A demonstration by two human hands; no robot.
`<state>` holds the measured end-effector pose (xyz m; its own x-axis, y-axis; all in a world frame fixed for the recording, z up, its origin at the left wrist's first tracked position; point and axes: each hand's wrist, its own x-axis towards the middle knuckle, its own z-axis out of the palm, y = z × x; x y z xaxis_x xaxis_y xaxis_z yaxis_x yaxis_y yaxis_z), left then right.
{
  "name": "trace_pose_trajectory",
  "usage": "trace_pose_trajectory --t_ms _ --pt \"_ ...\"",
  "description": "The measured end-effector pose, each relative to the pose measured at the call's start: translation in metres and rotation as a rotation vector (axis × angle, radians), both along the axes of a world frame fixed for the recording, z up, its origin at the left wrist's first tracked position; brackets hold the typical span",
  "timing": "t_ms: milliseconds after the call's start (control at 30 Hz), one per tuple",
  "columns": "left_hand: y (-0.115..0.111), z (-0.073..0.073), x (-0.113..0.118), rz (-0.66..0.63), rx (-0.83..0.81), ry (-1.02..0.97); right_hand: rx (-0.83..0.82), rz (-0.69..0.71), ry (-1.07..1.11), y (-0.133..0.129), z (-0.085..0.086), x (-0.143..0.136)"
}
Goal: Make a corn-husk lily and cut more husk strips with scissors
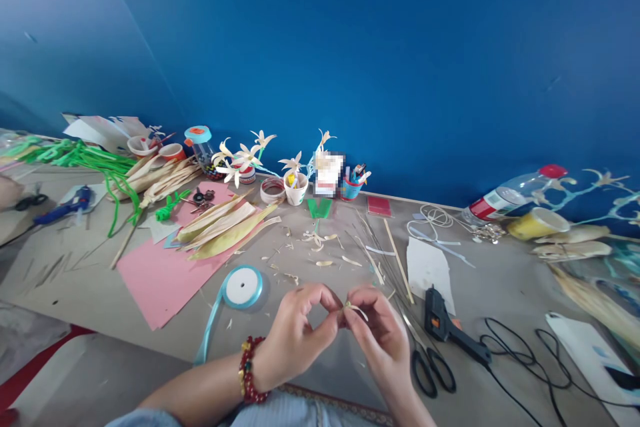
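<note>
Hands (303, 327) near front edge of table (186, 319)

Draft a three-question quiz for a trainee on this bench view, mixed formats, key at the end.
1. Multiple choice: what is pinched between the fingers of the left hand and right hand?
(a) the black glue gun
(b) a small pale strip
(c) the plastic bottle

2. True or false: the blue ribbon is partly unrolled from its spool.

3. Fill in the blank: the cutting tool with black handles lying beside the right hand is a pair of ____.

Key: 1: b. 2: true. 3: scissors.
</note>
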<state>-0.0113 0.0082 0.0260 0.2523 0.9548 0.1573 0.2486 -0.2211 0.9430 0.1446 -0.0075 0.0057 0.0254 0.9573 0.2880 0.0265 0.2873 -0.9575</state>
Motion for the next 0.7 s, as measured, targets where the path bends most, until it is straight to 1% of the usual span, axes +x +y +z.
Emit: trace_pose_trajectory --t_ms 200,433,700 --pt "-0.0004 0.0008 0.0009 -0.006 -0.025 -0.002 -0.017 0.054 0.052 -0.0008 -0.0021 0.0021" --pt "-0.0024 0.0012 0.0005 -0.012 -0.014 0.001 -0.023 0.039 0.018 -0.0006 -0.0043 0.0037" --pt "-0.0034 0.0005 0.0008 -0.011 0.026 -0.017 -0.057 0.043 0.038 -0.0006 -0.0011 0.001"
